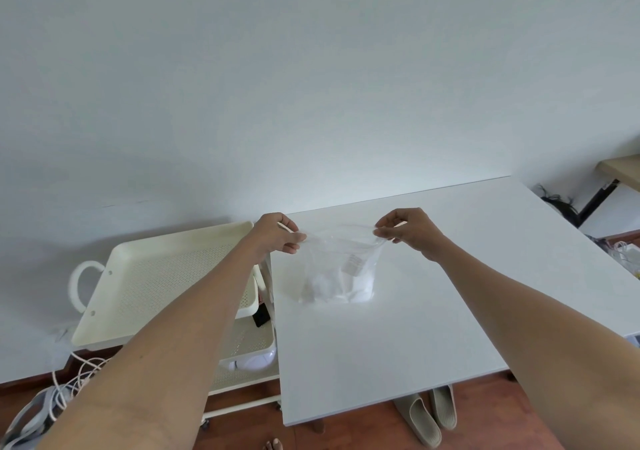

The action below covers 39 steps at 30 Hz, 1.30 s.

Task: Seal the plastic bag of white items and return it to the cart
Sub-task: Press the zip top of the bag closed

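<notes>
A clear plastic bag [341,273] with white items in its bottom stands upright on the white table [433,328]. My left hand [277,236] pinches the bag's top left corner. My right hand [405,230] pinches the top right corner, and the bag's upper edge is stretched between the two hands. The cream cart [166,276] with a perforated top tray stands just left of the table, under my left forearm.
The cart has a loop handle [81,285] on its left side and a lower shelf holding a white object [252,363]. Cables [74,377] lie on the floor at left. Grey slippers [429,415] sit under the table's front edge. A wall is close behind.
</notes>
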Motion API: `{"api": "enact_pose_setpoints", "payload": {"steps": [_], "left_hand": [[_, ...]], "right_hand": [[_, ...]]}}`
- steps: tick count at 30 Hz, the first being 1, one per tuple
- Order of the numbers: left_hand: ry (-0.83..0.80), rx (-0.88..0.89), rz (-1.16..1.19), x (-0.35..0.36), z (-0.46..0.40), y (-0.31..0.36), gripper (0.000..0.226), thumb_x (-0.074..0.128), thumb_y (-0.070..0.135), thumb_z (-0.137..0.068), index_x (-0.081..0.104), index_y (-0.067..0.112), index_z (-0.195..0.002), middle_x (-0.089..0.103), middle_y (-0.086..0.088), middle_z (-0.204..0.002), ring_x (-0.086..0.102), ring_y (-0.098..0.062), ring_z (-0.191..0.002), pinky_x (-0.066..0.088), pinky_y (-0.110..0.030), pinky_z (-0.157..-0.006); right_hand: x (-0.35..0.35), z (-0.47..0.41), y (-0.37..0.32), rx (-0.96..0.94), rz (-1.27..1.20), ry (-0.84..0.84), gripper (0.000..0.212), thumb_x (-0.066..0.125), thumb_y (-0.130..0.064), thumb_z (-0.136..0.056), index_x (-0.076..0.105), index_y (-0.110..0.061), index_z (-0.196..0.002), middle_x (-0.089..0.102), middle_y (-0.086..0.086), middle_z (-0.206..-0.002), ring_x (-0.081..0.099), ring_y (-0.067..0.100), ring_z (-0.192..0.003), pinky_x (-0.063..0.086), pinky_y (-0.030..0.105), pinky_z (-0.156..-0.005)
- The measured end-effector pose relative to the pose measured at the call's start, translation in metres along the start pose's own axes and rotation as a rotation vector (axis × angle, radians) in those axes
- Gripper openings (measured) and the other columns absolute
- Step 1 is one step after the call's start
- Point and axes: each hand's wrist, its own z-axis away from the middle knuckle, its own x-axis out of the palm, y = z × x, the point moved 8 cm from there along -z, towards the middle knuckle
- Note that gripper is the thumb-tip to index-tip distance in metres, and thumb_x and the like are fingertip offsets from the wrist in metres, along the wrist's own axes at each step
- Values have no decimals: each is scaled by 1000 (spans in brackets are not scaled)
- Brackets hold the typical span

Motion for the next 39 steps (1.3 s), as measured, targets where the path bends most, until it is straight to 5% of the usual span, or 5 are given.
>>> {"api": "enact_pose_setpoints", "payload": {"steps": [11,19,25,31,39], "left_hand": [[-113,-71,-283,-10,-10,20,14,73,-11,-75,66,2,-76,64,-16,-67,61,-21,-53,54,-21,-50],[-177,4,-51,-5,3,6,29,84,5,-75,63,1,-95,65,-13,-82,66,-21,-63,57,-25,-62],[-193,154,-244,0,9,15,35,91,32,-65,74,20,-93,61,0,-104,60,-13,-71,53,-22,-66],[-95,245,-352,-7,7,20,18,84,20,-75,75,11,-88,61,20,-54,51,4,-48,39,-10,-52],[30,326,-396,-23,7,22,9,85,29,-73,78,24,-75,75,9,-75,70,-11,-76,55,-36,-79]], "right_hand": [[4,-14,-25,82,274,-259,18,88,-2,-72,71,-8,-75,67,5,-61,60,13,-55,42,21,-51],[-7,-3,-5,101,7,-211,26,87,-10,-78,76,-1,-99,72,5,-81,65,16,-73,52,24,-69],[-11,8,-13,0,52,-223,38,90,-23,-76,79,-25,-112,73,-1,-101,69,3,-86,52,21,-73],[-12,4,-17,-81,223,-164,22,89,-20,-77,82,-26,-97,75,-22,-79,62,-5,-61,44,10,-64],[-20,-2,-18,-125,350,-65,14,89,-35,-75,82,-26,-82,77,-17,-80,65,-4,-66,47,12,-60]]}}
